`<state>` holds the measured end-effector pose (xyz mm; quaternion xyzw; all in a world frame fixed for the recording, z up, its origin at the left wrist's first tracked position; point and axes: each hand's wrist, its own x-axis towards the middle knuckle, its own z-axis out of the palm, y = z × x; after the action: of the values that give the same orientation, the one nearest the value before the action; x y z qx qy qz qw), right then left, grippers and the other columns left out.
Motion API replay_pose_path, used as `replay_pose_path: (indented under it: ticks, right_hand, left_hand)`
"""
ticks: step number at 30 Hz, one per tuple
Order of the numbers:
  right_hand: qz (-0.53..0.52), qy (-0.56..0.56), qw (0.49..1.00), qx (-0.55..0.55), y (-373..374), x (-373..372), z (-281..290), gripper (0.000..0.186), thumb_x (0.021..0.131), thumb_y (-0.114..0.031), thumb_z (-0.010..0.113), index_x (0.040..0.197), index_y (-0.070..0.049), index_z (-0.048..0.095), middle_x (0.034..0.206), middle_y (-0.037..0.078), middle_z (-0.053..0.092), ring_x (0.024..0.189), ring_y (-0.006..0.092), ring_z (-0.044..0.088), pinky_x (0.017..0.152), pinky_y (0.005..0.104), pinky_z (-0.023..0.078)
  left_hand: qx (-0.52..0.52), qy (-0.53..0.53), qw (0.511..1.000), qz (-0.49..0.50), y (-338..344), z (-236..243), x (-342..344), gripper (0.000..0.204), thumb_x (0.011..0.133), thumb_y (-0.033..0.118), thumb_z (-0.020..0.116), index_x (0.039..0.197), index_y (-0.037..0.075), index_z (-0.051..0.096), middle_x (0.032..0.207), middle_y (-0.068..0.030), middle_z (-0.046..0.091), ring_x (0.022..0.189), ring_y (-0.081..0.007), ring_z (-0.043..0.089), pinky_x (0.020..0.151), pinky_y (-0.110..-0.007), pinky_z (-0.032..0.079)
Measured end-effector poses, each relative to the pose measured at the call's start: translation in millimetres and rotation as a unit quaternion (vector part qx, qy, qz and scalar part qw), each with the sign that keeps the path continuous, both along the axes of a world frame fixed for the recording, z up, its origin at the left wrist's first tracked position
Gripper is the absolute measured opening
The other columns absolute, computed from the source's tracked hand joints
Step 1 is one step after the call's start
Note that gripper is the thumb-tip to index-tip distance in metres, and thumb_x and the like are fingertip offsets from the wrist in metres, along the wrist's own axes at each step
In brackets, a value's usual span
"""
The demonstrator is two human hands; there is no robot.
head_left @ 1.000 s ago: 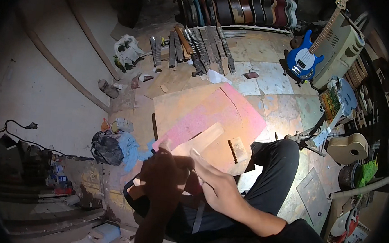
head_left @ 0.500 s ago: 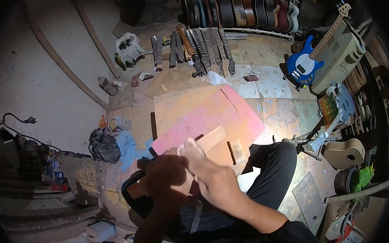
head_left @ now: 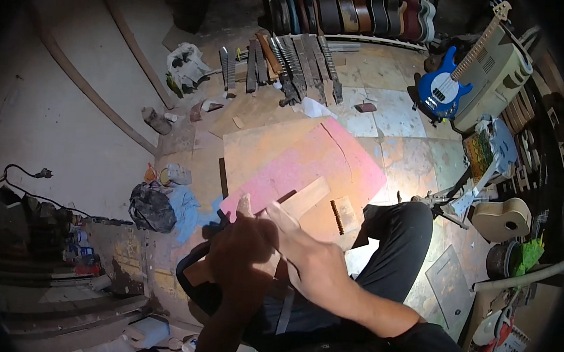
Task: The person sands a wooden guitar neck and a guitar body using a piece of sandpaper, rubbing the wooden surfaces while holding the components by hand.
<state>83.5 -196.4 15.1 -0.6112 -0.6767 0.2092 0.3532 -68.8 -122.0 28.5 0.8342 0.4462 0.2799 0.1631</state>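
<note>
Head view looks down on a person seated on a workshop floor, both hands raised over the lap at about 6 o'clock. Left hand (head_left: 241, 251), in shadow, is curled around a pale wooden strip (head_left: 303, 200) that looks like an unfinished guitar neck; its far end reaches toward 1 o'clock over a pink board (head_left: 322, 159). Right hand (head_left: 312, 260) lies flat along the strip with fingers stretched out, pressing or stroking it rather than clasping; whether it grips anything I cannot tell. The strip's near end is hidden beneath both hands.

Judging by the bare, pale wood and the absence of frets or hardware on it, the piece seems still at the shaping or smoothing stage, with fitting and finishing left to do. A short dark fretted piece (head_left: 336, 217) lies just beside the strip, at 3 o'clock from it, unattached.

Farther off, at 12 o'clock, a row of guitar necks (head_left: 283, 65) lies on the floor. A blue electric bass (head_left: 442, 89) leans at 2 o'clock, a small unpainted guitar body (head_left: 501, 217) sits at 3 o'clock, and a dark bag (head_left: 151, 207) rests at 9 o'clock.
</note>
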Motion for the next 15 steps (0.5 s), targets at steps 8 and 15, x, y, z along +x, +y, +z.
replay_pose_path:
  ticks: [8, 15]
  right_hand:
    - [-0.008, 0.071, 0.997, 0.028, -6, 4, -6, 0.068, 0.085, 0.007, 0.060, 0.152, -0.005, 0.059, 0.155, 0.021, 0.059, 0.112, 0.0424, 0.073, 0.088, 0.0441, 0.065]
    - [0.023, 0.278, 0.960, -0.027, 14, 25, -86, 0.072, 0.091, 0.013, 0.042, 0.162, -0.004, 0.049, 0.165, 0.022, 0.050, 0.152, 0.0292, 0.052, 0.121, 0.0348, 0.042]
  left_hand:
    - [0.031, 0.051, 0.997, 0.049, 1, -5, 2, 0.026, 0.089, 0.026, 0.070, 0.090, 0.002, 0.060, 0.074, -0.0188, 0.063, 0.069, -0.0411, 0.066, 0.063, -0.050, 0.050]
    - [0.055, 0.177, 0.981, 0.063, 4, -21, -3, 0.047, 0.091, 0.025, 0.071, 0.127, -0.004, 0.066, 0.087, -0.0132, 0.072, 0.080, -0.0348, 0.073, 0.073, -0.046, 0.058]
